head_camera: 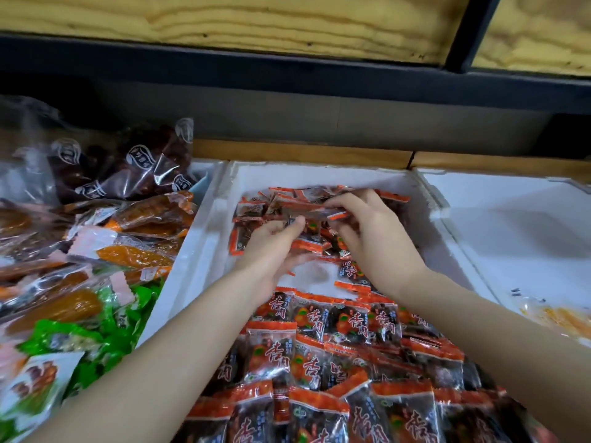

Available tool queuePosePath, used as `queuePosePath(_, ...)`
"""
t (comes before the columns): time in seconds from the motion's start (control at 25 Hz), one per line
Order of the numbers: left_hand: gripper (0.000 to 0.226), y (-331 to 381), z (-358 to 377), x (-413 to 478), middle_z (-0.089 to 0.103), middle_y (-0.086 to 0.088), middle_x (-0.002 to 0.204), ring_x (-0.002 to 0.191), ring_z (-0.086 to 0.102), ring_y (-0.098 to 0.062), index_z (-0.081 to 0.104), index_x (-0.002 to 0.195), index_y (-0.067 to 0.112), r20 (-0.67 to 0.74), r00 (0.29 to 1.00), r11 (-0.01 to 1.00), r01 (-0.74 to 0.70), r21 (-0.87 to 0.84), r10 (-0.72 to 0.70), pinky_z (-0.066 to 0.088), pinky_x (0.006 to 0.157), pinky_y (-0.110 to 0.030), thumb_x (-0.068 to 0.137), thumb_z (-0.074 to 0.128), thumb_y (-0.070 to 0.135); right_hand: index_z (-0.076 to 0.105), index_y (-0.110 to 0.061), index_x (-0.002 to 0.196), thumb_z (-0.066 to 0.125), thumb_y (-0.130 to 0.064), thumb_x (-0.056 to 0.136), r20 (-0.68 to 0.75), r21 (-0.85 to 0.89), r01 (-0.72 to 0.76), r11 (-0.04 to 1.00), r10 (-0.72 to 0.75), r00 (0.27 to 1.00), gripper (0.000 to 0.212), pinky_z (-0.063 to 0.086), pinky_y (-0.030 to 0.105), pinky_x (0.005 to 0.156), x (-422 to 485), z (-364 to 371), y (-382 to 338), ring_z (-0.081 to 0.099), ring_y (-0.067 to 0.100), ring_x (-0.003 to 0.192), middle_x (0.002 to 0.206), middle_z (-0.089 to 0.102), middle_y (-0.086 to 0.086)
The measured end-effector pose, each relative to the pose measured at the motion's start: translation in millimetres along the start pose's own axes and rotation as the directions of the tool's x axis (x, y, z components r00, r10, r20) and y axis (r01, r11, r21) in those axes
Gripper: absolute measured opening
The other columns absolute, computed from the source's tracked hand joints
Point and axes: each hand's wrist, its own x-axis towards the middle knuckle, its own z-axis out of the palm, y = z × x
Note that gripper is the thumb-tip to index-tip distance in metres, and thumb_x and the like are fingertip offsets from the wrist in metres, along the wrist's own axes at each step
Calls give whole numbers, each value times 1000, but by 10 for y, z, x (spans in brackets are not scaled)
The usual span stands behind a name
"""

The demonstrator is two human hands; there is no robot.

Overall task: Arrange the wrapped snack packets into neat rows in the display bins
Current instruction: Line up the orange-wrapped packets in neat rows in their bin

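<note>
Rows of red-and-black snack packets (pixel 319 362) fill the near end of the white foam bin (pixel 204 238), overlapped like tiles with their print facing up; both bare forearms pass just above them to reach the far end, where the loose packets (pixel 256 215) lie in an unsorted heap against the back wall. A patch of bare bin floor lies between the heap and the rows; one stray packet (pixel 350 273) lies on it beside the right wrist, and its print looks turned the opposite way to the rows.

The left hand (pixel 275 241) is palm up at the heap's near edge, thumb pressed down on a packet and fingers curled beneath, though blur hides how many it holds; the right hand (pixel 374 238) is curled over the heap's top, fingertips pinching a packet's sealed edge.

The risks, as I judge them: the wrappers look glossy and slick, so a pinched bundle may fan out and spill on the way back; a spill would likely land on the finished rows and knock them askew; the forearms ride so low that a dropped elbow could drag the top layer out of line; packets gathered without checking may go down upside down or reversed; a careless sweep near the low walls could flip packets into the mixed snacks (pixel 105 340) on the left, or into the neighbouring bin (pixel 511 225) on the right.
</note>
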Motion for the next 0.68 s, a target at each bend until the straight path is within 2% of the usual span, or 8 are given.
queuePosePath(0.08, 19, 22, -3, -110, 69, -11, 105, 70, 72, -14, 62, 106, 6, 80, 997, 988, 26, -152, -14, 59, 70, -31, 99, 49, 17, 51, -13, 132, 50, -1, 92, 46, -36, 59, 998, -58, 997, 42, 35, 26, 100, 2, 24, -53, 49, 26, 116, 127, 48, 12)
queuePosePath(0.16, 27, 56, -11, -201, 73, -9, 95, 77, 72, -16, 63, 102, 10, 160, 987, 957, 47, -285, -1, 60, 67, -31, 103, 40, 23, 29, -11, 146, 46, 6, 91, 192, -122, 159, 980, -134, 972, 60, 22, 20, 108, -73, 88, -76, 31, 23, 135, 148, 31, 11)
queuePosePath(0.28, 26, 35, -36, -264, 73, -5, 106, 96, 69, -18, 64, 114, 14, 213, 975, 979, -21, -201, 64, 59, 76, -32, 99, 47, 27, -7, -20, 149, 41, 4, 93, 408, 2, 171, 985, -157, 899, 78, 27, 25, 113, -234, 94, -170, 22, 14, 140, 158, 6, -2)
queuePosePath(0.4, 26, -45, -81, -229, 69, -3, 117, 106, 64, -19, 61, 120, 18, 144, 983, 985, -97, -140, 117, 56, 66, -24, 95, 56, 22, 7, -20, 149, 40, 7, 90, 317, 198, 63, 978, -125, 940, 73, 28, 16, 109, -187, 32, -103, 28, 2, 136, 152, 22, -12)
queuePosePath(0.48, 31, -99, -114, -176, 65, -2, 122, 110, 61, -19, 59, 123, 18, 102, 988, 985, -101, -137, 116, 54, 62, -21, 93, 60, 24, 31, -14, 142, 45, 2, 90, 151, 161, -51, 986, 26, 988, 56, 29, 22, 110, -87, 72, 173, 36, 9, 133, 143, 39, -3)
queuePosePath(0.52, 34, -114, -128, -159, 64, 0, 124, 111, 60, -18, 58, 125, 19, 91, 990, 986, -98, -136, 111, 54, 62, -21, 92, 61, 25, 34, -12, 139, 51, -5, 91, 154, 75, -139, 988, 126, 980, 51, 29, 24, 110, -47, 92, 331, 38, 16, 132, 141, 42, 3)
queuePosePath(0.56, 36, -127, -133, -149, 63, 1, 125, 112, 59, -17, 57, 126, 20, 90, 990, 987, -101, -128, 113, 54, 63, -21, 91, 62, 26, 32, -11, 140, 57, -16, 91, 230, -12, -238, 971, 234, 945, 55, 28, 25, 108, -30, 136, 513, 37, 20, 133, 142, 40, 7)
queuePosePath(0.68, 35, -174, -127, -144, 63, 3, 124, 114, 59, -17, 57, 125, 22, 121, 982, 986, -135, -94, 146, 55, 66, -23, 91, 61, 28, 12, -17, 148, 72, -54, 71, 533, -104, -467, 878, 446, 719, 104, 28, 30, 110, -106, 301, 875, 33, 22, 135, 146, 34, 4)
